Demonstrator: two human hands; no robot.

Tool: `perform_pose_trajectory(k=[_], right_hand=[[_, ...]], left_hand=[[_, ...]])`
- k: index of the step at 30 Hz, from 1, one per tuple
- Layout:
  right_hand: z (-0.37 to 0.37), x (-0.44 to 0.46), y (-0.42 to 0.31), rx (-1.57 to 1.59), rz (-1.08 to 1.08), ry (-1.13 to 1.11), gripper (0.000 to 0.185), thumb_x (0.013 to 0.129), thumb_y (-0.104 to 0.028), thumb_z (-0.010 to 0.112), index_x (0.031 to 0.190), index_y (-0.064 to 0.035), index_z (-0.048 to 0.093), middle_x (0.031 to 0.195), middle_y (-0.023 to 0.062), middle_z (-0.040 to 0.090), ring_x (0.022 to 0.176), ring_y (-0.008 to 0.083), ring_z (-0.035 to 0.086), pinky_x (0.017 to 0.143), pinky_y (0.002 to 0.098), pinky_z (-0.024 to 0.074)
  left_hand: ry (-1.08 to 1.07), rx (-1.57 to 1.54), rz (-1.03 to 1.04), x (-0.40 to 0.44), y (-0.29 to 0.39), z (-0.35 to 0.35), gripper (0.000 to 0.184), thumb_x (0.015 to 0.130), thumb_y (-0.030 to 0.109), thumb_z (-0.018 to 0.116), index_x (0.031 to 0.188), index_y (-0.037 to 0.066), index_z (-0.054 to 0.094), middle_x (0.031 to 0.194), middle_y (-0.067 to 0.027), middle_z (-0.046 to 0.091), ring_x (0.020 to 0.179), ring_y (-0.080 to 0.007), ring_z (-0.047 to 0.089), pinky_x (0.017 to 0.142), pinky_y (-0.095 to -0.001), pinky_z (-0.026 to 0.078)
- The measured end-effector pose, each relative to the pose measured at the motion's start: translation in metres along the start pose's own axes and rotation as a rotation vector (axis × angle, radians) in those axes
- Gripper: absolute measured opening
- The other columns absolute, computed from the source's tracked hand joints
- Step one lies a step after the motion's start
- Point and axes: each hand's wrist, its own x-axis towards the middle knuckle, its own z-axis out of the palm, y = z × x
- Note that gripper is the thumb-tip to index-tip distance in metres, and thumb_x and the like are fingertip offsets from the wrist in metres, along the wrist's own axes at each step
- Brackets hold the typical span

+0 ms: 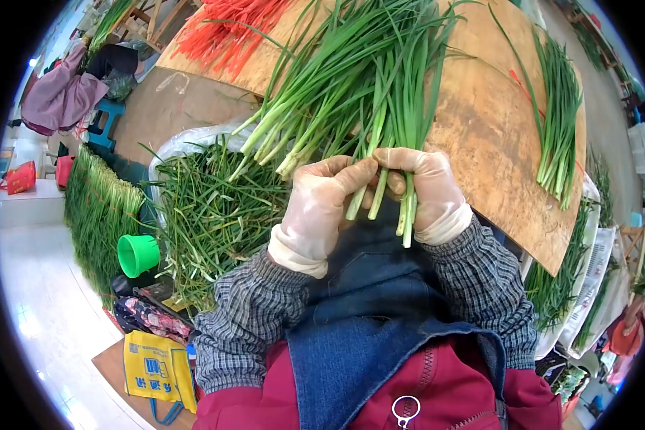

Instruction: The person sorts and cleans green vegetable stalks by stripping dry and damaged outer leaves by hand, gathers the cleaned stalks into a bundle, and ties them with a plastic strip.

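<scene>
Both of my hands wear thin translucent gloves and meet at the near edge of the wooden board (494,122). My left hand (315,201) pinches pale stalk ends of garlic chives between thumb and forefinger. Beside it, my right hand (431,185) is closed around several chive stalks (408,122), whose cut ends stick out below the fingers. The leaves of these stalks stretch away over the board. Just left of them lies a loose pile of garlic chives (330,79), its white ends toward me. Curled fingers hide part of the held stalks.
Red ties (226,32) lie at the board's far left, and a tied chive bundle (560,115) at its right. Left of me are a plastic-lined heap of loose leaves (211,215), a green bucket (137,256), standing bundles (97,215) and a yellow bag (154,365).
</scene>
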Motion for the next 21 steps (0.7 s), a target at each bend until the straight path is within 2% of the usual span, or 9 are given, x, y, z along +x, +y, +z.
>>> perform_pose_trajectory(k=[4, 9, 12, 13, 14, 16, 18, 19, 21], right_hand=[[-0.002, 0.002, 0.004, 0.028, 0.045, 0.047, 0.005, 0.073, 0.001, 0.059, 0.076, 0.0047, 0.059, 0.054, 0.0051, 0.051, 0.040, 0.0123, 0.045, 0.038, 0.0248, 0.0384], [-0.010, 0.005, 0.005, 0.042, 0.084, 0.054, 0.007, 0.072, -0.001, 0.060, 0.077, 0.0051, 0.060, 0.055, 0.0041, 0.052, 0.040, 0.0104, 0.044, 0.038, 0.0223, 0.0362], [-0.016, 0.005, -0.001, 0.032, 0.035, 0.053, 0.009, 0.072, -0.003, 0.061, 0.078, 0.0034, 0.062, 0.059, 0.0032, 0.054, 0.042, 0.0087, 0.044, 0.040, 0.0208, 0.0359], [-0.016, 0.004, -0.004, -0.014, 0.030, 0.061, 0.012, 0.075, -0.004, 0.057, 0.085, 0.0029, 0.059, 0.064, 0.0027, 0.056, 0.046, 0.0091, 0.045, 0.052, 0.0203, 0.0413], [-0.017, 0.004, -0.003, 0.007, 0.033, 0.074, 0.013, 0.075, -0.004, 0.057, 0.086, 0.0033, 0.059, 0.067, 0.0037, 0.057, 0.049, 0.0101, 0.048, 0.054, 0.0215, 0.0435], [-0.015, 0.003, -0.001, 0.049, 0.040, 0.095, 0.017, 0.075, -0.004, 0.057, 0.090, 0.0040, 0.059, 0.073, 0.0059, 0.061, 0.055, 0.0121, 0.053, 0.058, 0.0239, 0.0478], [-0.015, 0.001, -0.004, 0.072, 0.096, 0.019, 0.024, 0.076, -0.003, 0.054, 0.098, 0.0054, 0.056, 0.085, 0.0110, 0.062, 0.077, 0.0186, 0.062, 0.068, 0.0329, 0.0538], [-0.012, -0.001, -0.006, 0.105, 0.106, 0.002, 0.026, 0.076, -0.002, 0.053, 0.100, 0.0057, 0.055, 0.088, 0.0122, 0.062, 0.082, 0.0201, 0.062, 0.069, 0.0344, 0.0544], [-0.009, -0.003, -0.010, 0.146, 0.143, -0.012, 0.030, 0.076, -0.001, 0.051, 0.106, 0.0066, 0.052, 0.097, 0.0155, 0.060, 0.090, 0.0246, 0.061, 0.073, 0.0357, 0.0553]], left_hand=[[0.089, -0.133, 0.036, -0.002, -0.004, 0.005, 0.017, 0.083, 0.014, 0.060, 0.081, -0.002, 0.061, 0.066, -0.0043, 0.059, 0.048, -0.0075, 0.048, 0.043, -0.0179, 0.035], [0.263, -0.034, 0.175, -0.015, 0.000, 0.004, 0.016, 0.082, 0.014, 0.056, 0.076, -0.001, 0.060, 0.064, -0.0035, 0.057, 0.044, -0.0062, 0.043, 0.041, -0.0183, 0.030], [0.355, 0.109, 0.460, -0.037, 0.015, -0.009, 0.020, 0.083, 0.019, 0.054, 0.071, 0.004, 0.057, 0.057, -0.0012, 0.051, 0.041, -0.0060, 0.037, 0.037, -0.0205, 0.026], [0.321, 0.021, 0.542, -0.044, 0.022, -0.024, 0.019, 0.083, 0.014, 0.053, 0.071, 0.001, 0.060, 0.055, -0.0034, 0.052, 0.042, -0.0073, 0.041, 0.039, -0.0208, 0.028], [0.357, -0.044, 0.686, -0.044, 0.022, -0.034, 0.019, 0.085, 0.015, 0.053, 0.072, 0.001, 0.059, 0.058, -0.0041, 0.054, 0.041, -0.0067, 0.040, 0.038, -0.0205, 0.027], [0.264, 0.021, 0.671, -0.047, 0.028, -0.046, 0.017, 0.086, 0.014, 0.054, 0.076, 0.001, 0.060, 0.061, -0.0047, 0.057, 0.043, -0.0068, 0.042, 0.039, -0.0191, 0.029], [0.334, 0.346, 0.434, -0.053, 0.030, -0.029, 0.012, 0.085, 0.009, 0.056, 0.080, -0.001, 0.061, 0.064, -0.0044, 0.058, 0.047, -0.0086, 0.047, 0.042, -0.0188, 0.034], [0.341, 0.572, 0.559, -0.040, 0.015, -0.025, 0.012, 0.085, 0.010, 0.056, 0.087, 0.000, 0.063, 0.064, -0.0029, 0.058, 0.045, -0.0048, 0.044, 0.040, -0.0172, 0.030], [0.381, 1.078, 1.073, -0.007, -0.014, -0.029, 0.014, 0.080, 0.005, 0.061, 0.093, 0.001, 0.062, 0.073, -0.0112, 0.064, 0.054, -0.0117, 0.057, 0.048, -0.0254, 0.045]])
